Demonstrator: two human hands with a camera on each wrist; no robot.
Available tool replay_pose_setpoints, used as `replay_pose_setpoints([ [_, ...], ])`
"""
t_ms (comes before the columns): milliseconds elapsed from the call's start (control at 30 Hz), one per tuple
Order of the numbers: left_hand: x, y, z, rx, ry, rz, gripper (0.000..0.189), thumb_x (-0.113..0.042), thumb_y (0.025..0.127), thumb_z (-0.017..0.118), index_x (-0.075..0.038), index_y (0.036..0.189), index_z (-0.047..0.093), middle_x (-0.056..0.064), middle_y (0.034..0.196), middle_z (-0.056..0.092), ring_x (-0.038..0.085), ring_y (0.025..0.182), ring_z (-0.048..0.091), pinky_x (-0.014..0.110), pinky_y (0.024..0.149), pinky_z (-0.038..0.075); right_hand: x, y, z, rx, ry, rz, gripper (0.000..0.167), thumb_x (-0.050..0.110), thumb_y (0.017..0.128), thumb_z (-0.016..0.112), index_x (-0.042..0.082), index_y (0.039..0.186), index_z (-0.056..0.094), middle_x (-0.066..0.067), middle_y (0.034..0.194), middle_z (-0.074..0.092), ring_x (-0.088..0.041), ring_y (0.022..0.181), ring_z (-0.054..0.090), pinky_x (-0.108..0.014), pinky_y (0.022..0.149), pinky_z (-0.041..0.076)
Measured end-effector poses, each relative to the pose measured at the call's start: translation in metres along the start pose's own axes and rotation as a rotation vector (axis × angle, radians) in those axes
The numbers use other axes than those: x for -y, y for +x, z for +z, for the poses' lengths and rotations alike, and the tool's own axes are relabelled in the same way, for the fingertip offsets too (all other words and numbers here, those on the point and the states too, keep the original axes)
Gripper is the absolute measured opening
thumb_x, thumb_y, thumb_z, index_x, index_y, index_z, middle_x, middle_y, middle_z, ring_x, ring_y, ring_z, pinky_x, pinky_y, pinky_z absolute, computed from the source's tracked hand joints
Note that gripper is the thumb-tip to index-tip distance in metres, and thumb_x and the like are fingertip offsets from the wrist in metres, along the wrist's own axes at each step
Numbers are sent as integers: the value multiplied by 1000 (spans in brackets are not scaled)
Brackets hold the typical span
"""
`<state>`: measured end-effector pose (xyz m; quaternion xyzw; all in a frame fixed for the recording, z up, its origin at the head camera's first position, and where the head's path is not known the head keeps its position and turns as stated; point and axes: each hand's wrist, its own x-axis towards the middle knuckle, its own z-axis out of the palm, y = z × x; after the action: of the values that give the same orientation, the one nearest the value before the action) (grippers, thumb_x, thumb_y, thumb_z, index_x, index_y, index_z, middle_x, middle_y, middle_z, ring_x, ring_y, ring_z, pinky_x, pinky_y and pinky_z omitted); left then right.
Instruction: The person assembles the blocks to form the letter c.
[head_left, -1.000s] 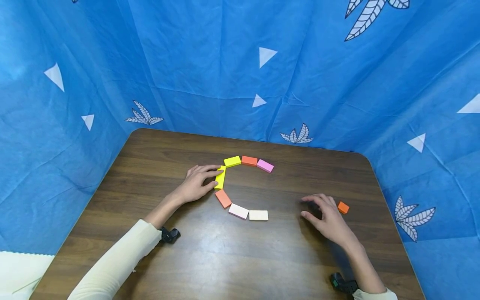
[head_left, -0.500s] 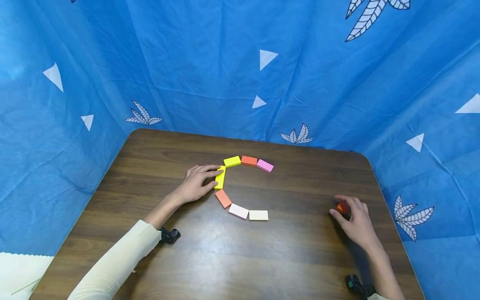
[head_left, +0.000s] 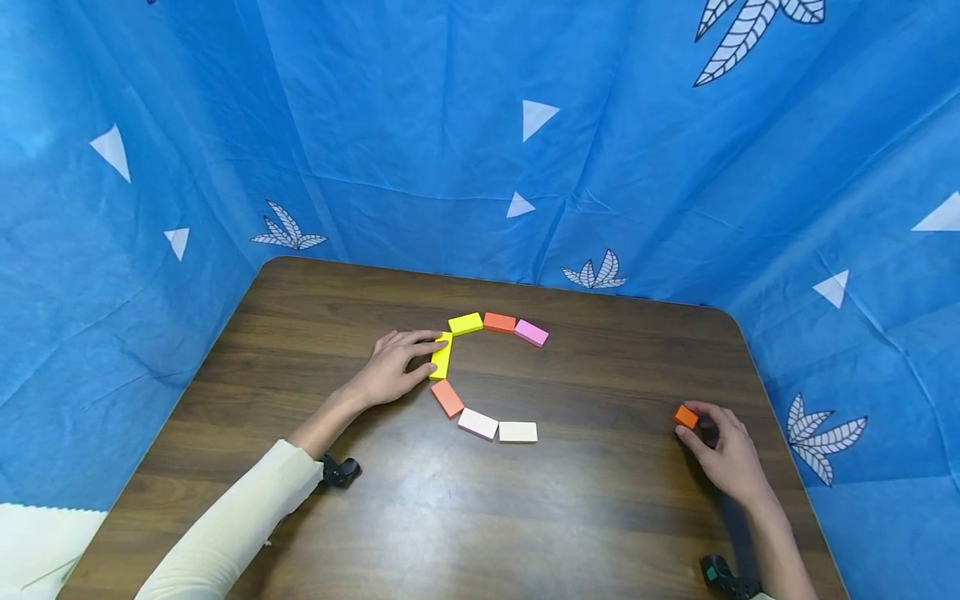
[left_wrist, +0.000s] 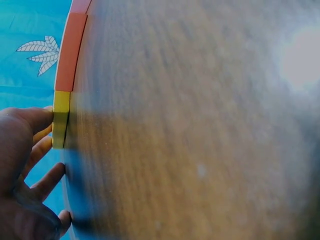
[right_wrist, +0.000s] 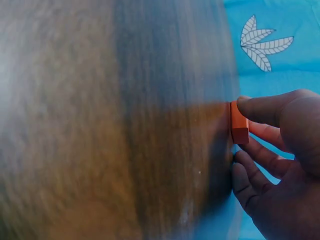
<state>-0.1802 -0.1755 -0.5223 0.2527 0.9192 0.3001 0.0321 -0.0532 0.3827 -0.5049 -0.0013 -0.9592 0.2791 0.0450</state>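
Observation:
In the head view, my left hand [head_left: 392,368] rests its thumb and fingertips on a bright yellow block [head_left: 442,364] at the left side of a C-shaped curve of blocks. The left wrist view has the thumb and fingers against the same yellow block [left_wrist: 60,119], beside a salmon one [left_wrist: 72,52]. On the right side of the table, my right hand [head_left: 729,454] pinches a small orange block [head_left: 685,417] between thumb and fingers. Seen from the right wrist, the orange block [right_wrist: 240,122] has the thumb on its upper end, the lower fingers loosely bent.
The curve's upper arm has a yellow block [head_left: 465,323], a red-orange block [head_left: 499,322] and a pink block [head_left: 532,333]. Its lower arm has a salmon block [head_left: 447,399], a pale pink block [head_left: 477,423] and a cream block [head_left: 518,432]. A blue curtain [head_left: 420,150] surrounds the wooden table [head_left: 480,533].
My right hand has moved right to the orange block and now pinches it. My left hand stays on the yellow block, and the curve of blocks keeps its shape.

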Motion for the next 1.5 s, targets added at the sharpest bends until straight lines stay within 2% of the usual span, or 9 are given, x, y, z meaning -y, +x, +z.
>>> replay_pose_setpoints([
  [233,0,0,1,-7,12,3,48,-27,107,68,-17,154,62,5,165,53,37,153,46,76,127,16,-5,0,3,-28,-19,11,37,14,103,73,0,136,65,-24,124,63,-32,103,60,-15,72,41],
  [567,-1,0,1,-3,7,-6,48,-26,107,68,-17,154,62,5,166,53,37,154,46,76,127,16,-9,-1,6,-50,-15,8,36,13,101,76,-1,133,67,-24,121,64,-26,98,60,-10,71,41],
  [667,-2,0,1,0,6,-9,48,-26,107,69,-18,154,62,4,166,53,37,154,46,76,128,16,-9,-1,6,-64,-15,4,35,13,101,77,-1,132,67,-22,119,65,-18,97,59,-9,71,41],
  [900,-1,0,2,0,2,-12,48,-26,107,68,-18,154,62,4,166,53,37,154,46,75,128,17,-6,1,6,-75,-12,-9,32,13,102,74,2,132,68,-19,120,65,9,97,49,-8,74,41],
  [1133,-1,1,1,-4,12,1,48,-27,108,68,-17,154,62,5,165,54,37,153,47,76,127,18,1,1,9,-59,-7,-53,30,8,102,73,5,132,70,-18,121,66,4,98,52,-9,73,44],
  [1300,-1,0,1,-8,24,9,48,-26,107,67,-17,154,62,6,165,54,38,153,47,77,126,18,11,2,11,-37,14,-68,31,9,103,72,8,134,70,-17,122,66,5,96,52,-9,75,44],
  [1400,-1,0,1,-3,23,3,48,-26,108,67,-17,154,61,6,165,54,38,153,46,77,127,17,17,2,12,-25,23,-87,31,9,103,72,8,134,70,-17,123,66,1,96,54,-9,76,44],
  [1500,-2,-1,1,1,19,-5,48,-27,108,67,-17,154,62,5,165,53,37,154,46,76,127,17,23,3,14,-13,32,-117,31,8,103,72,8,134,70,-16,123,66,-9,98,58,-10,77,44],
])
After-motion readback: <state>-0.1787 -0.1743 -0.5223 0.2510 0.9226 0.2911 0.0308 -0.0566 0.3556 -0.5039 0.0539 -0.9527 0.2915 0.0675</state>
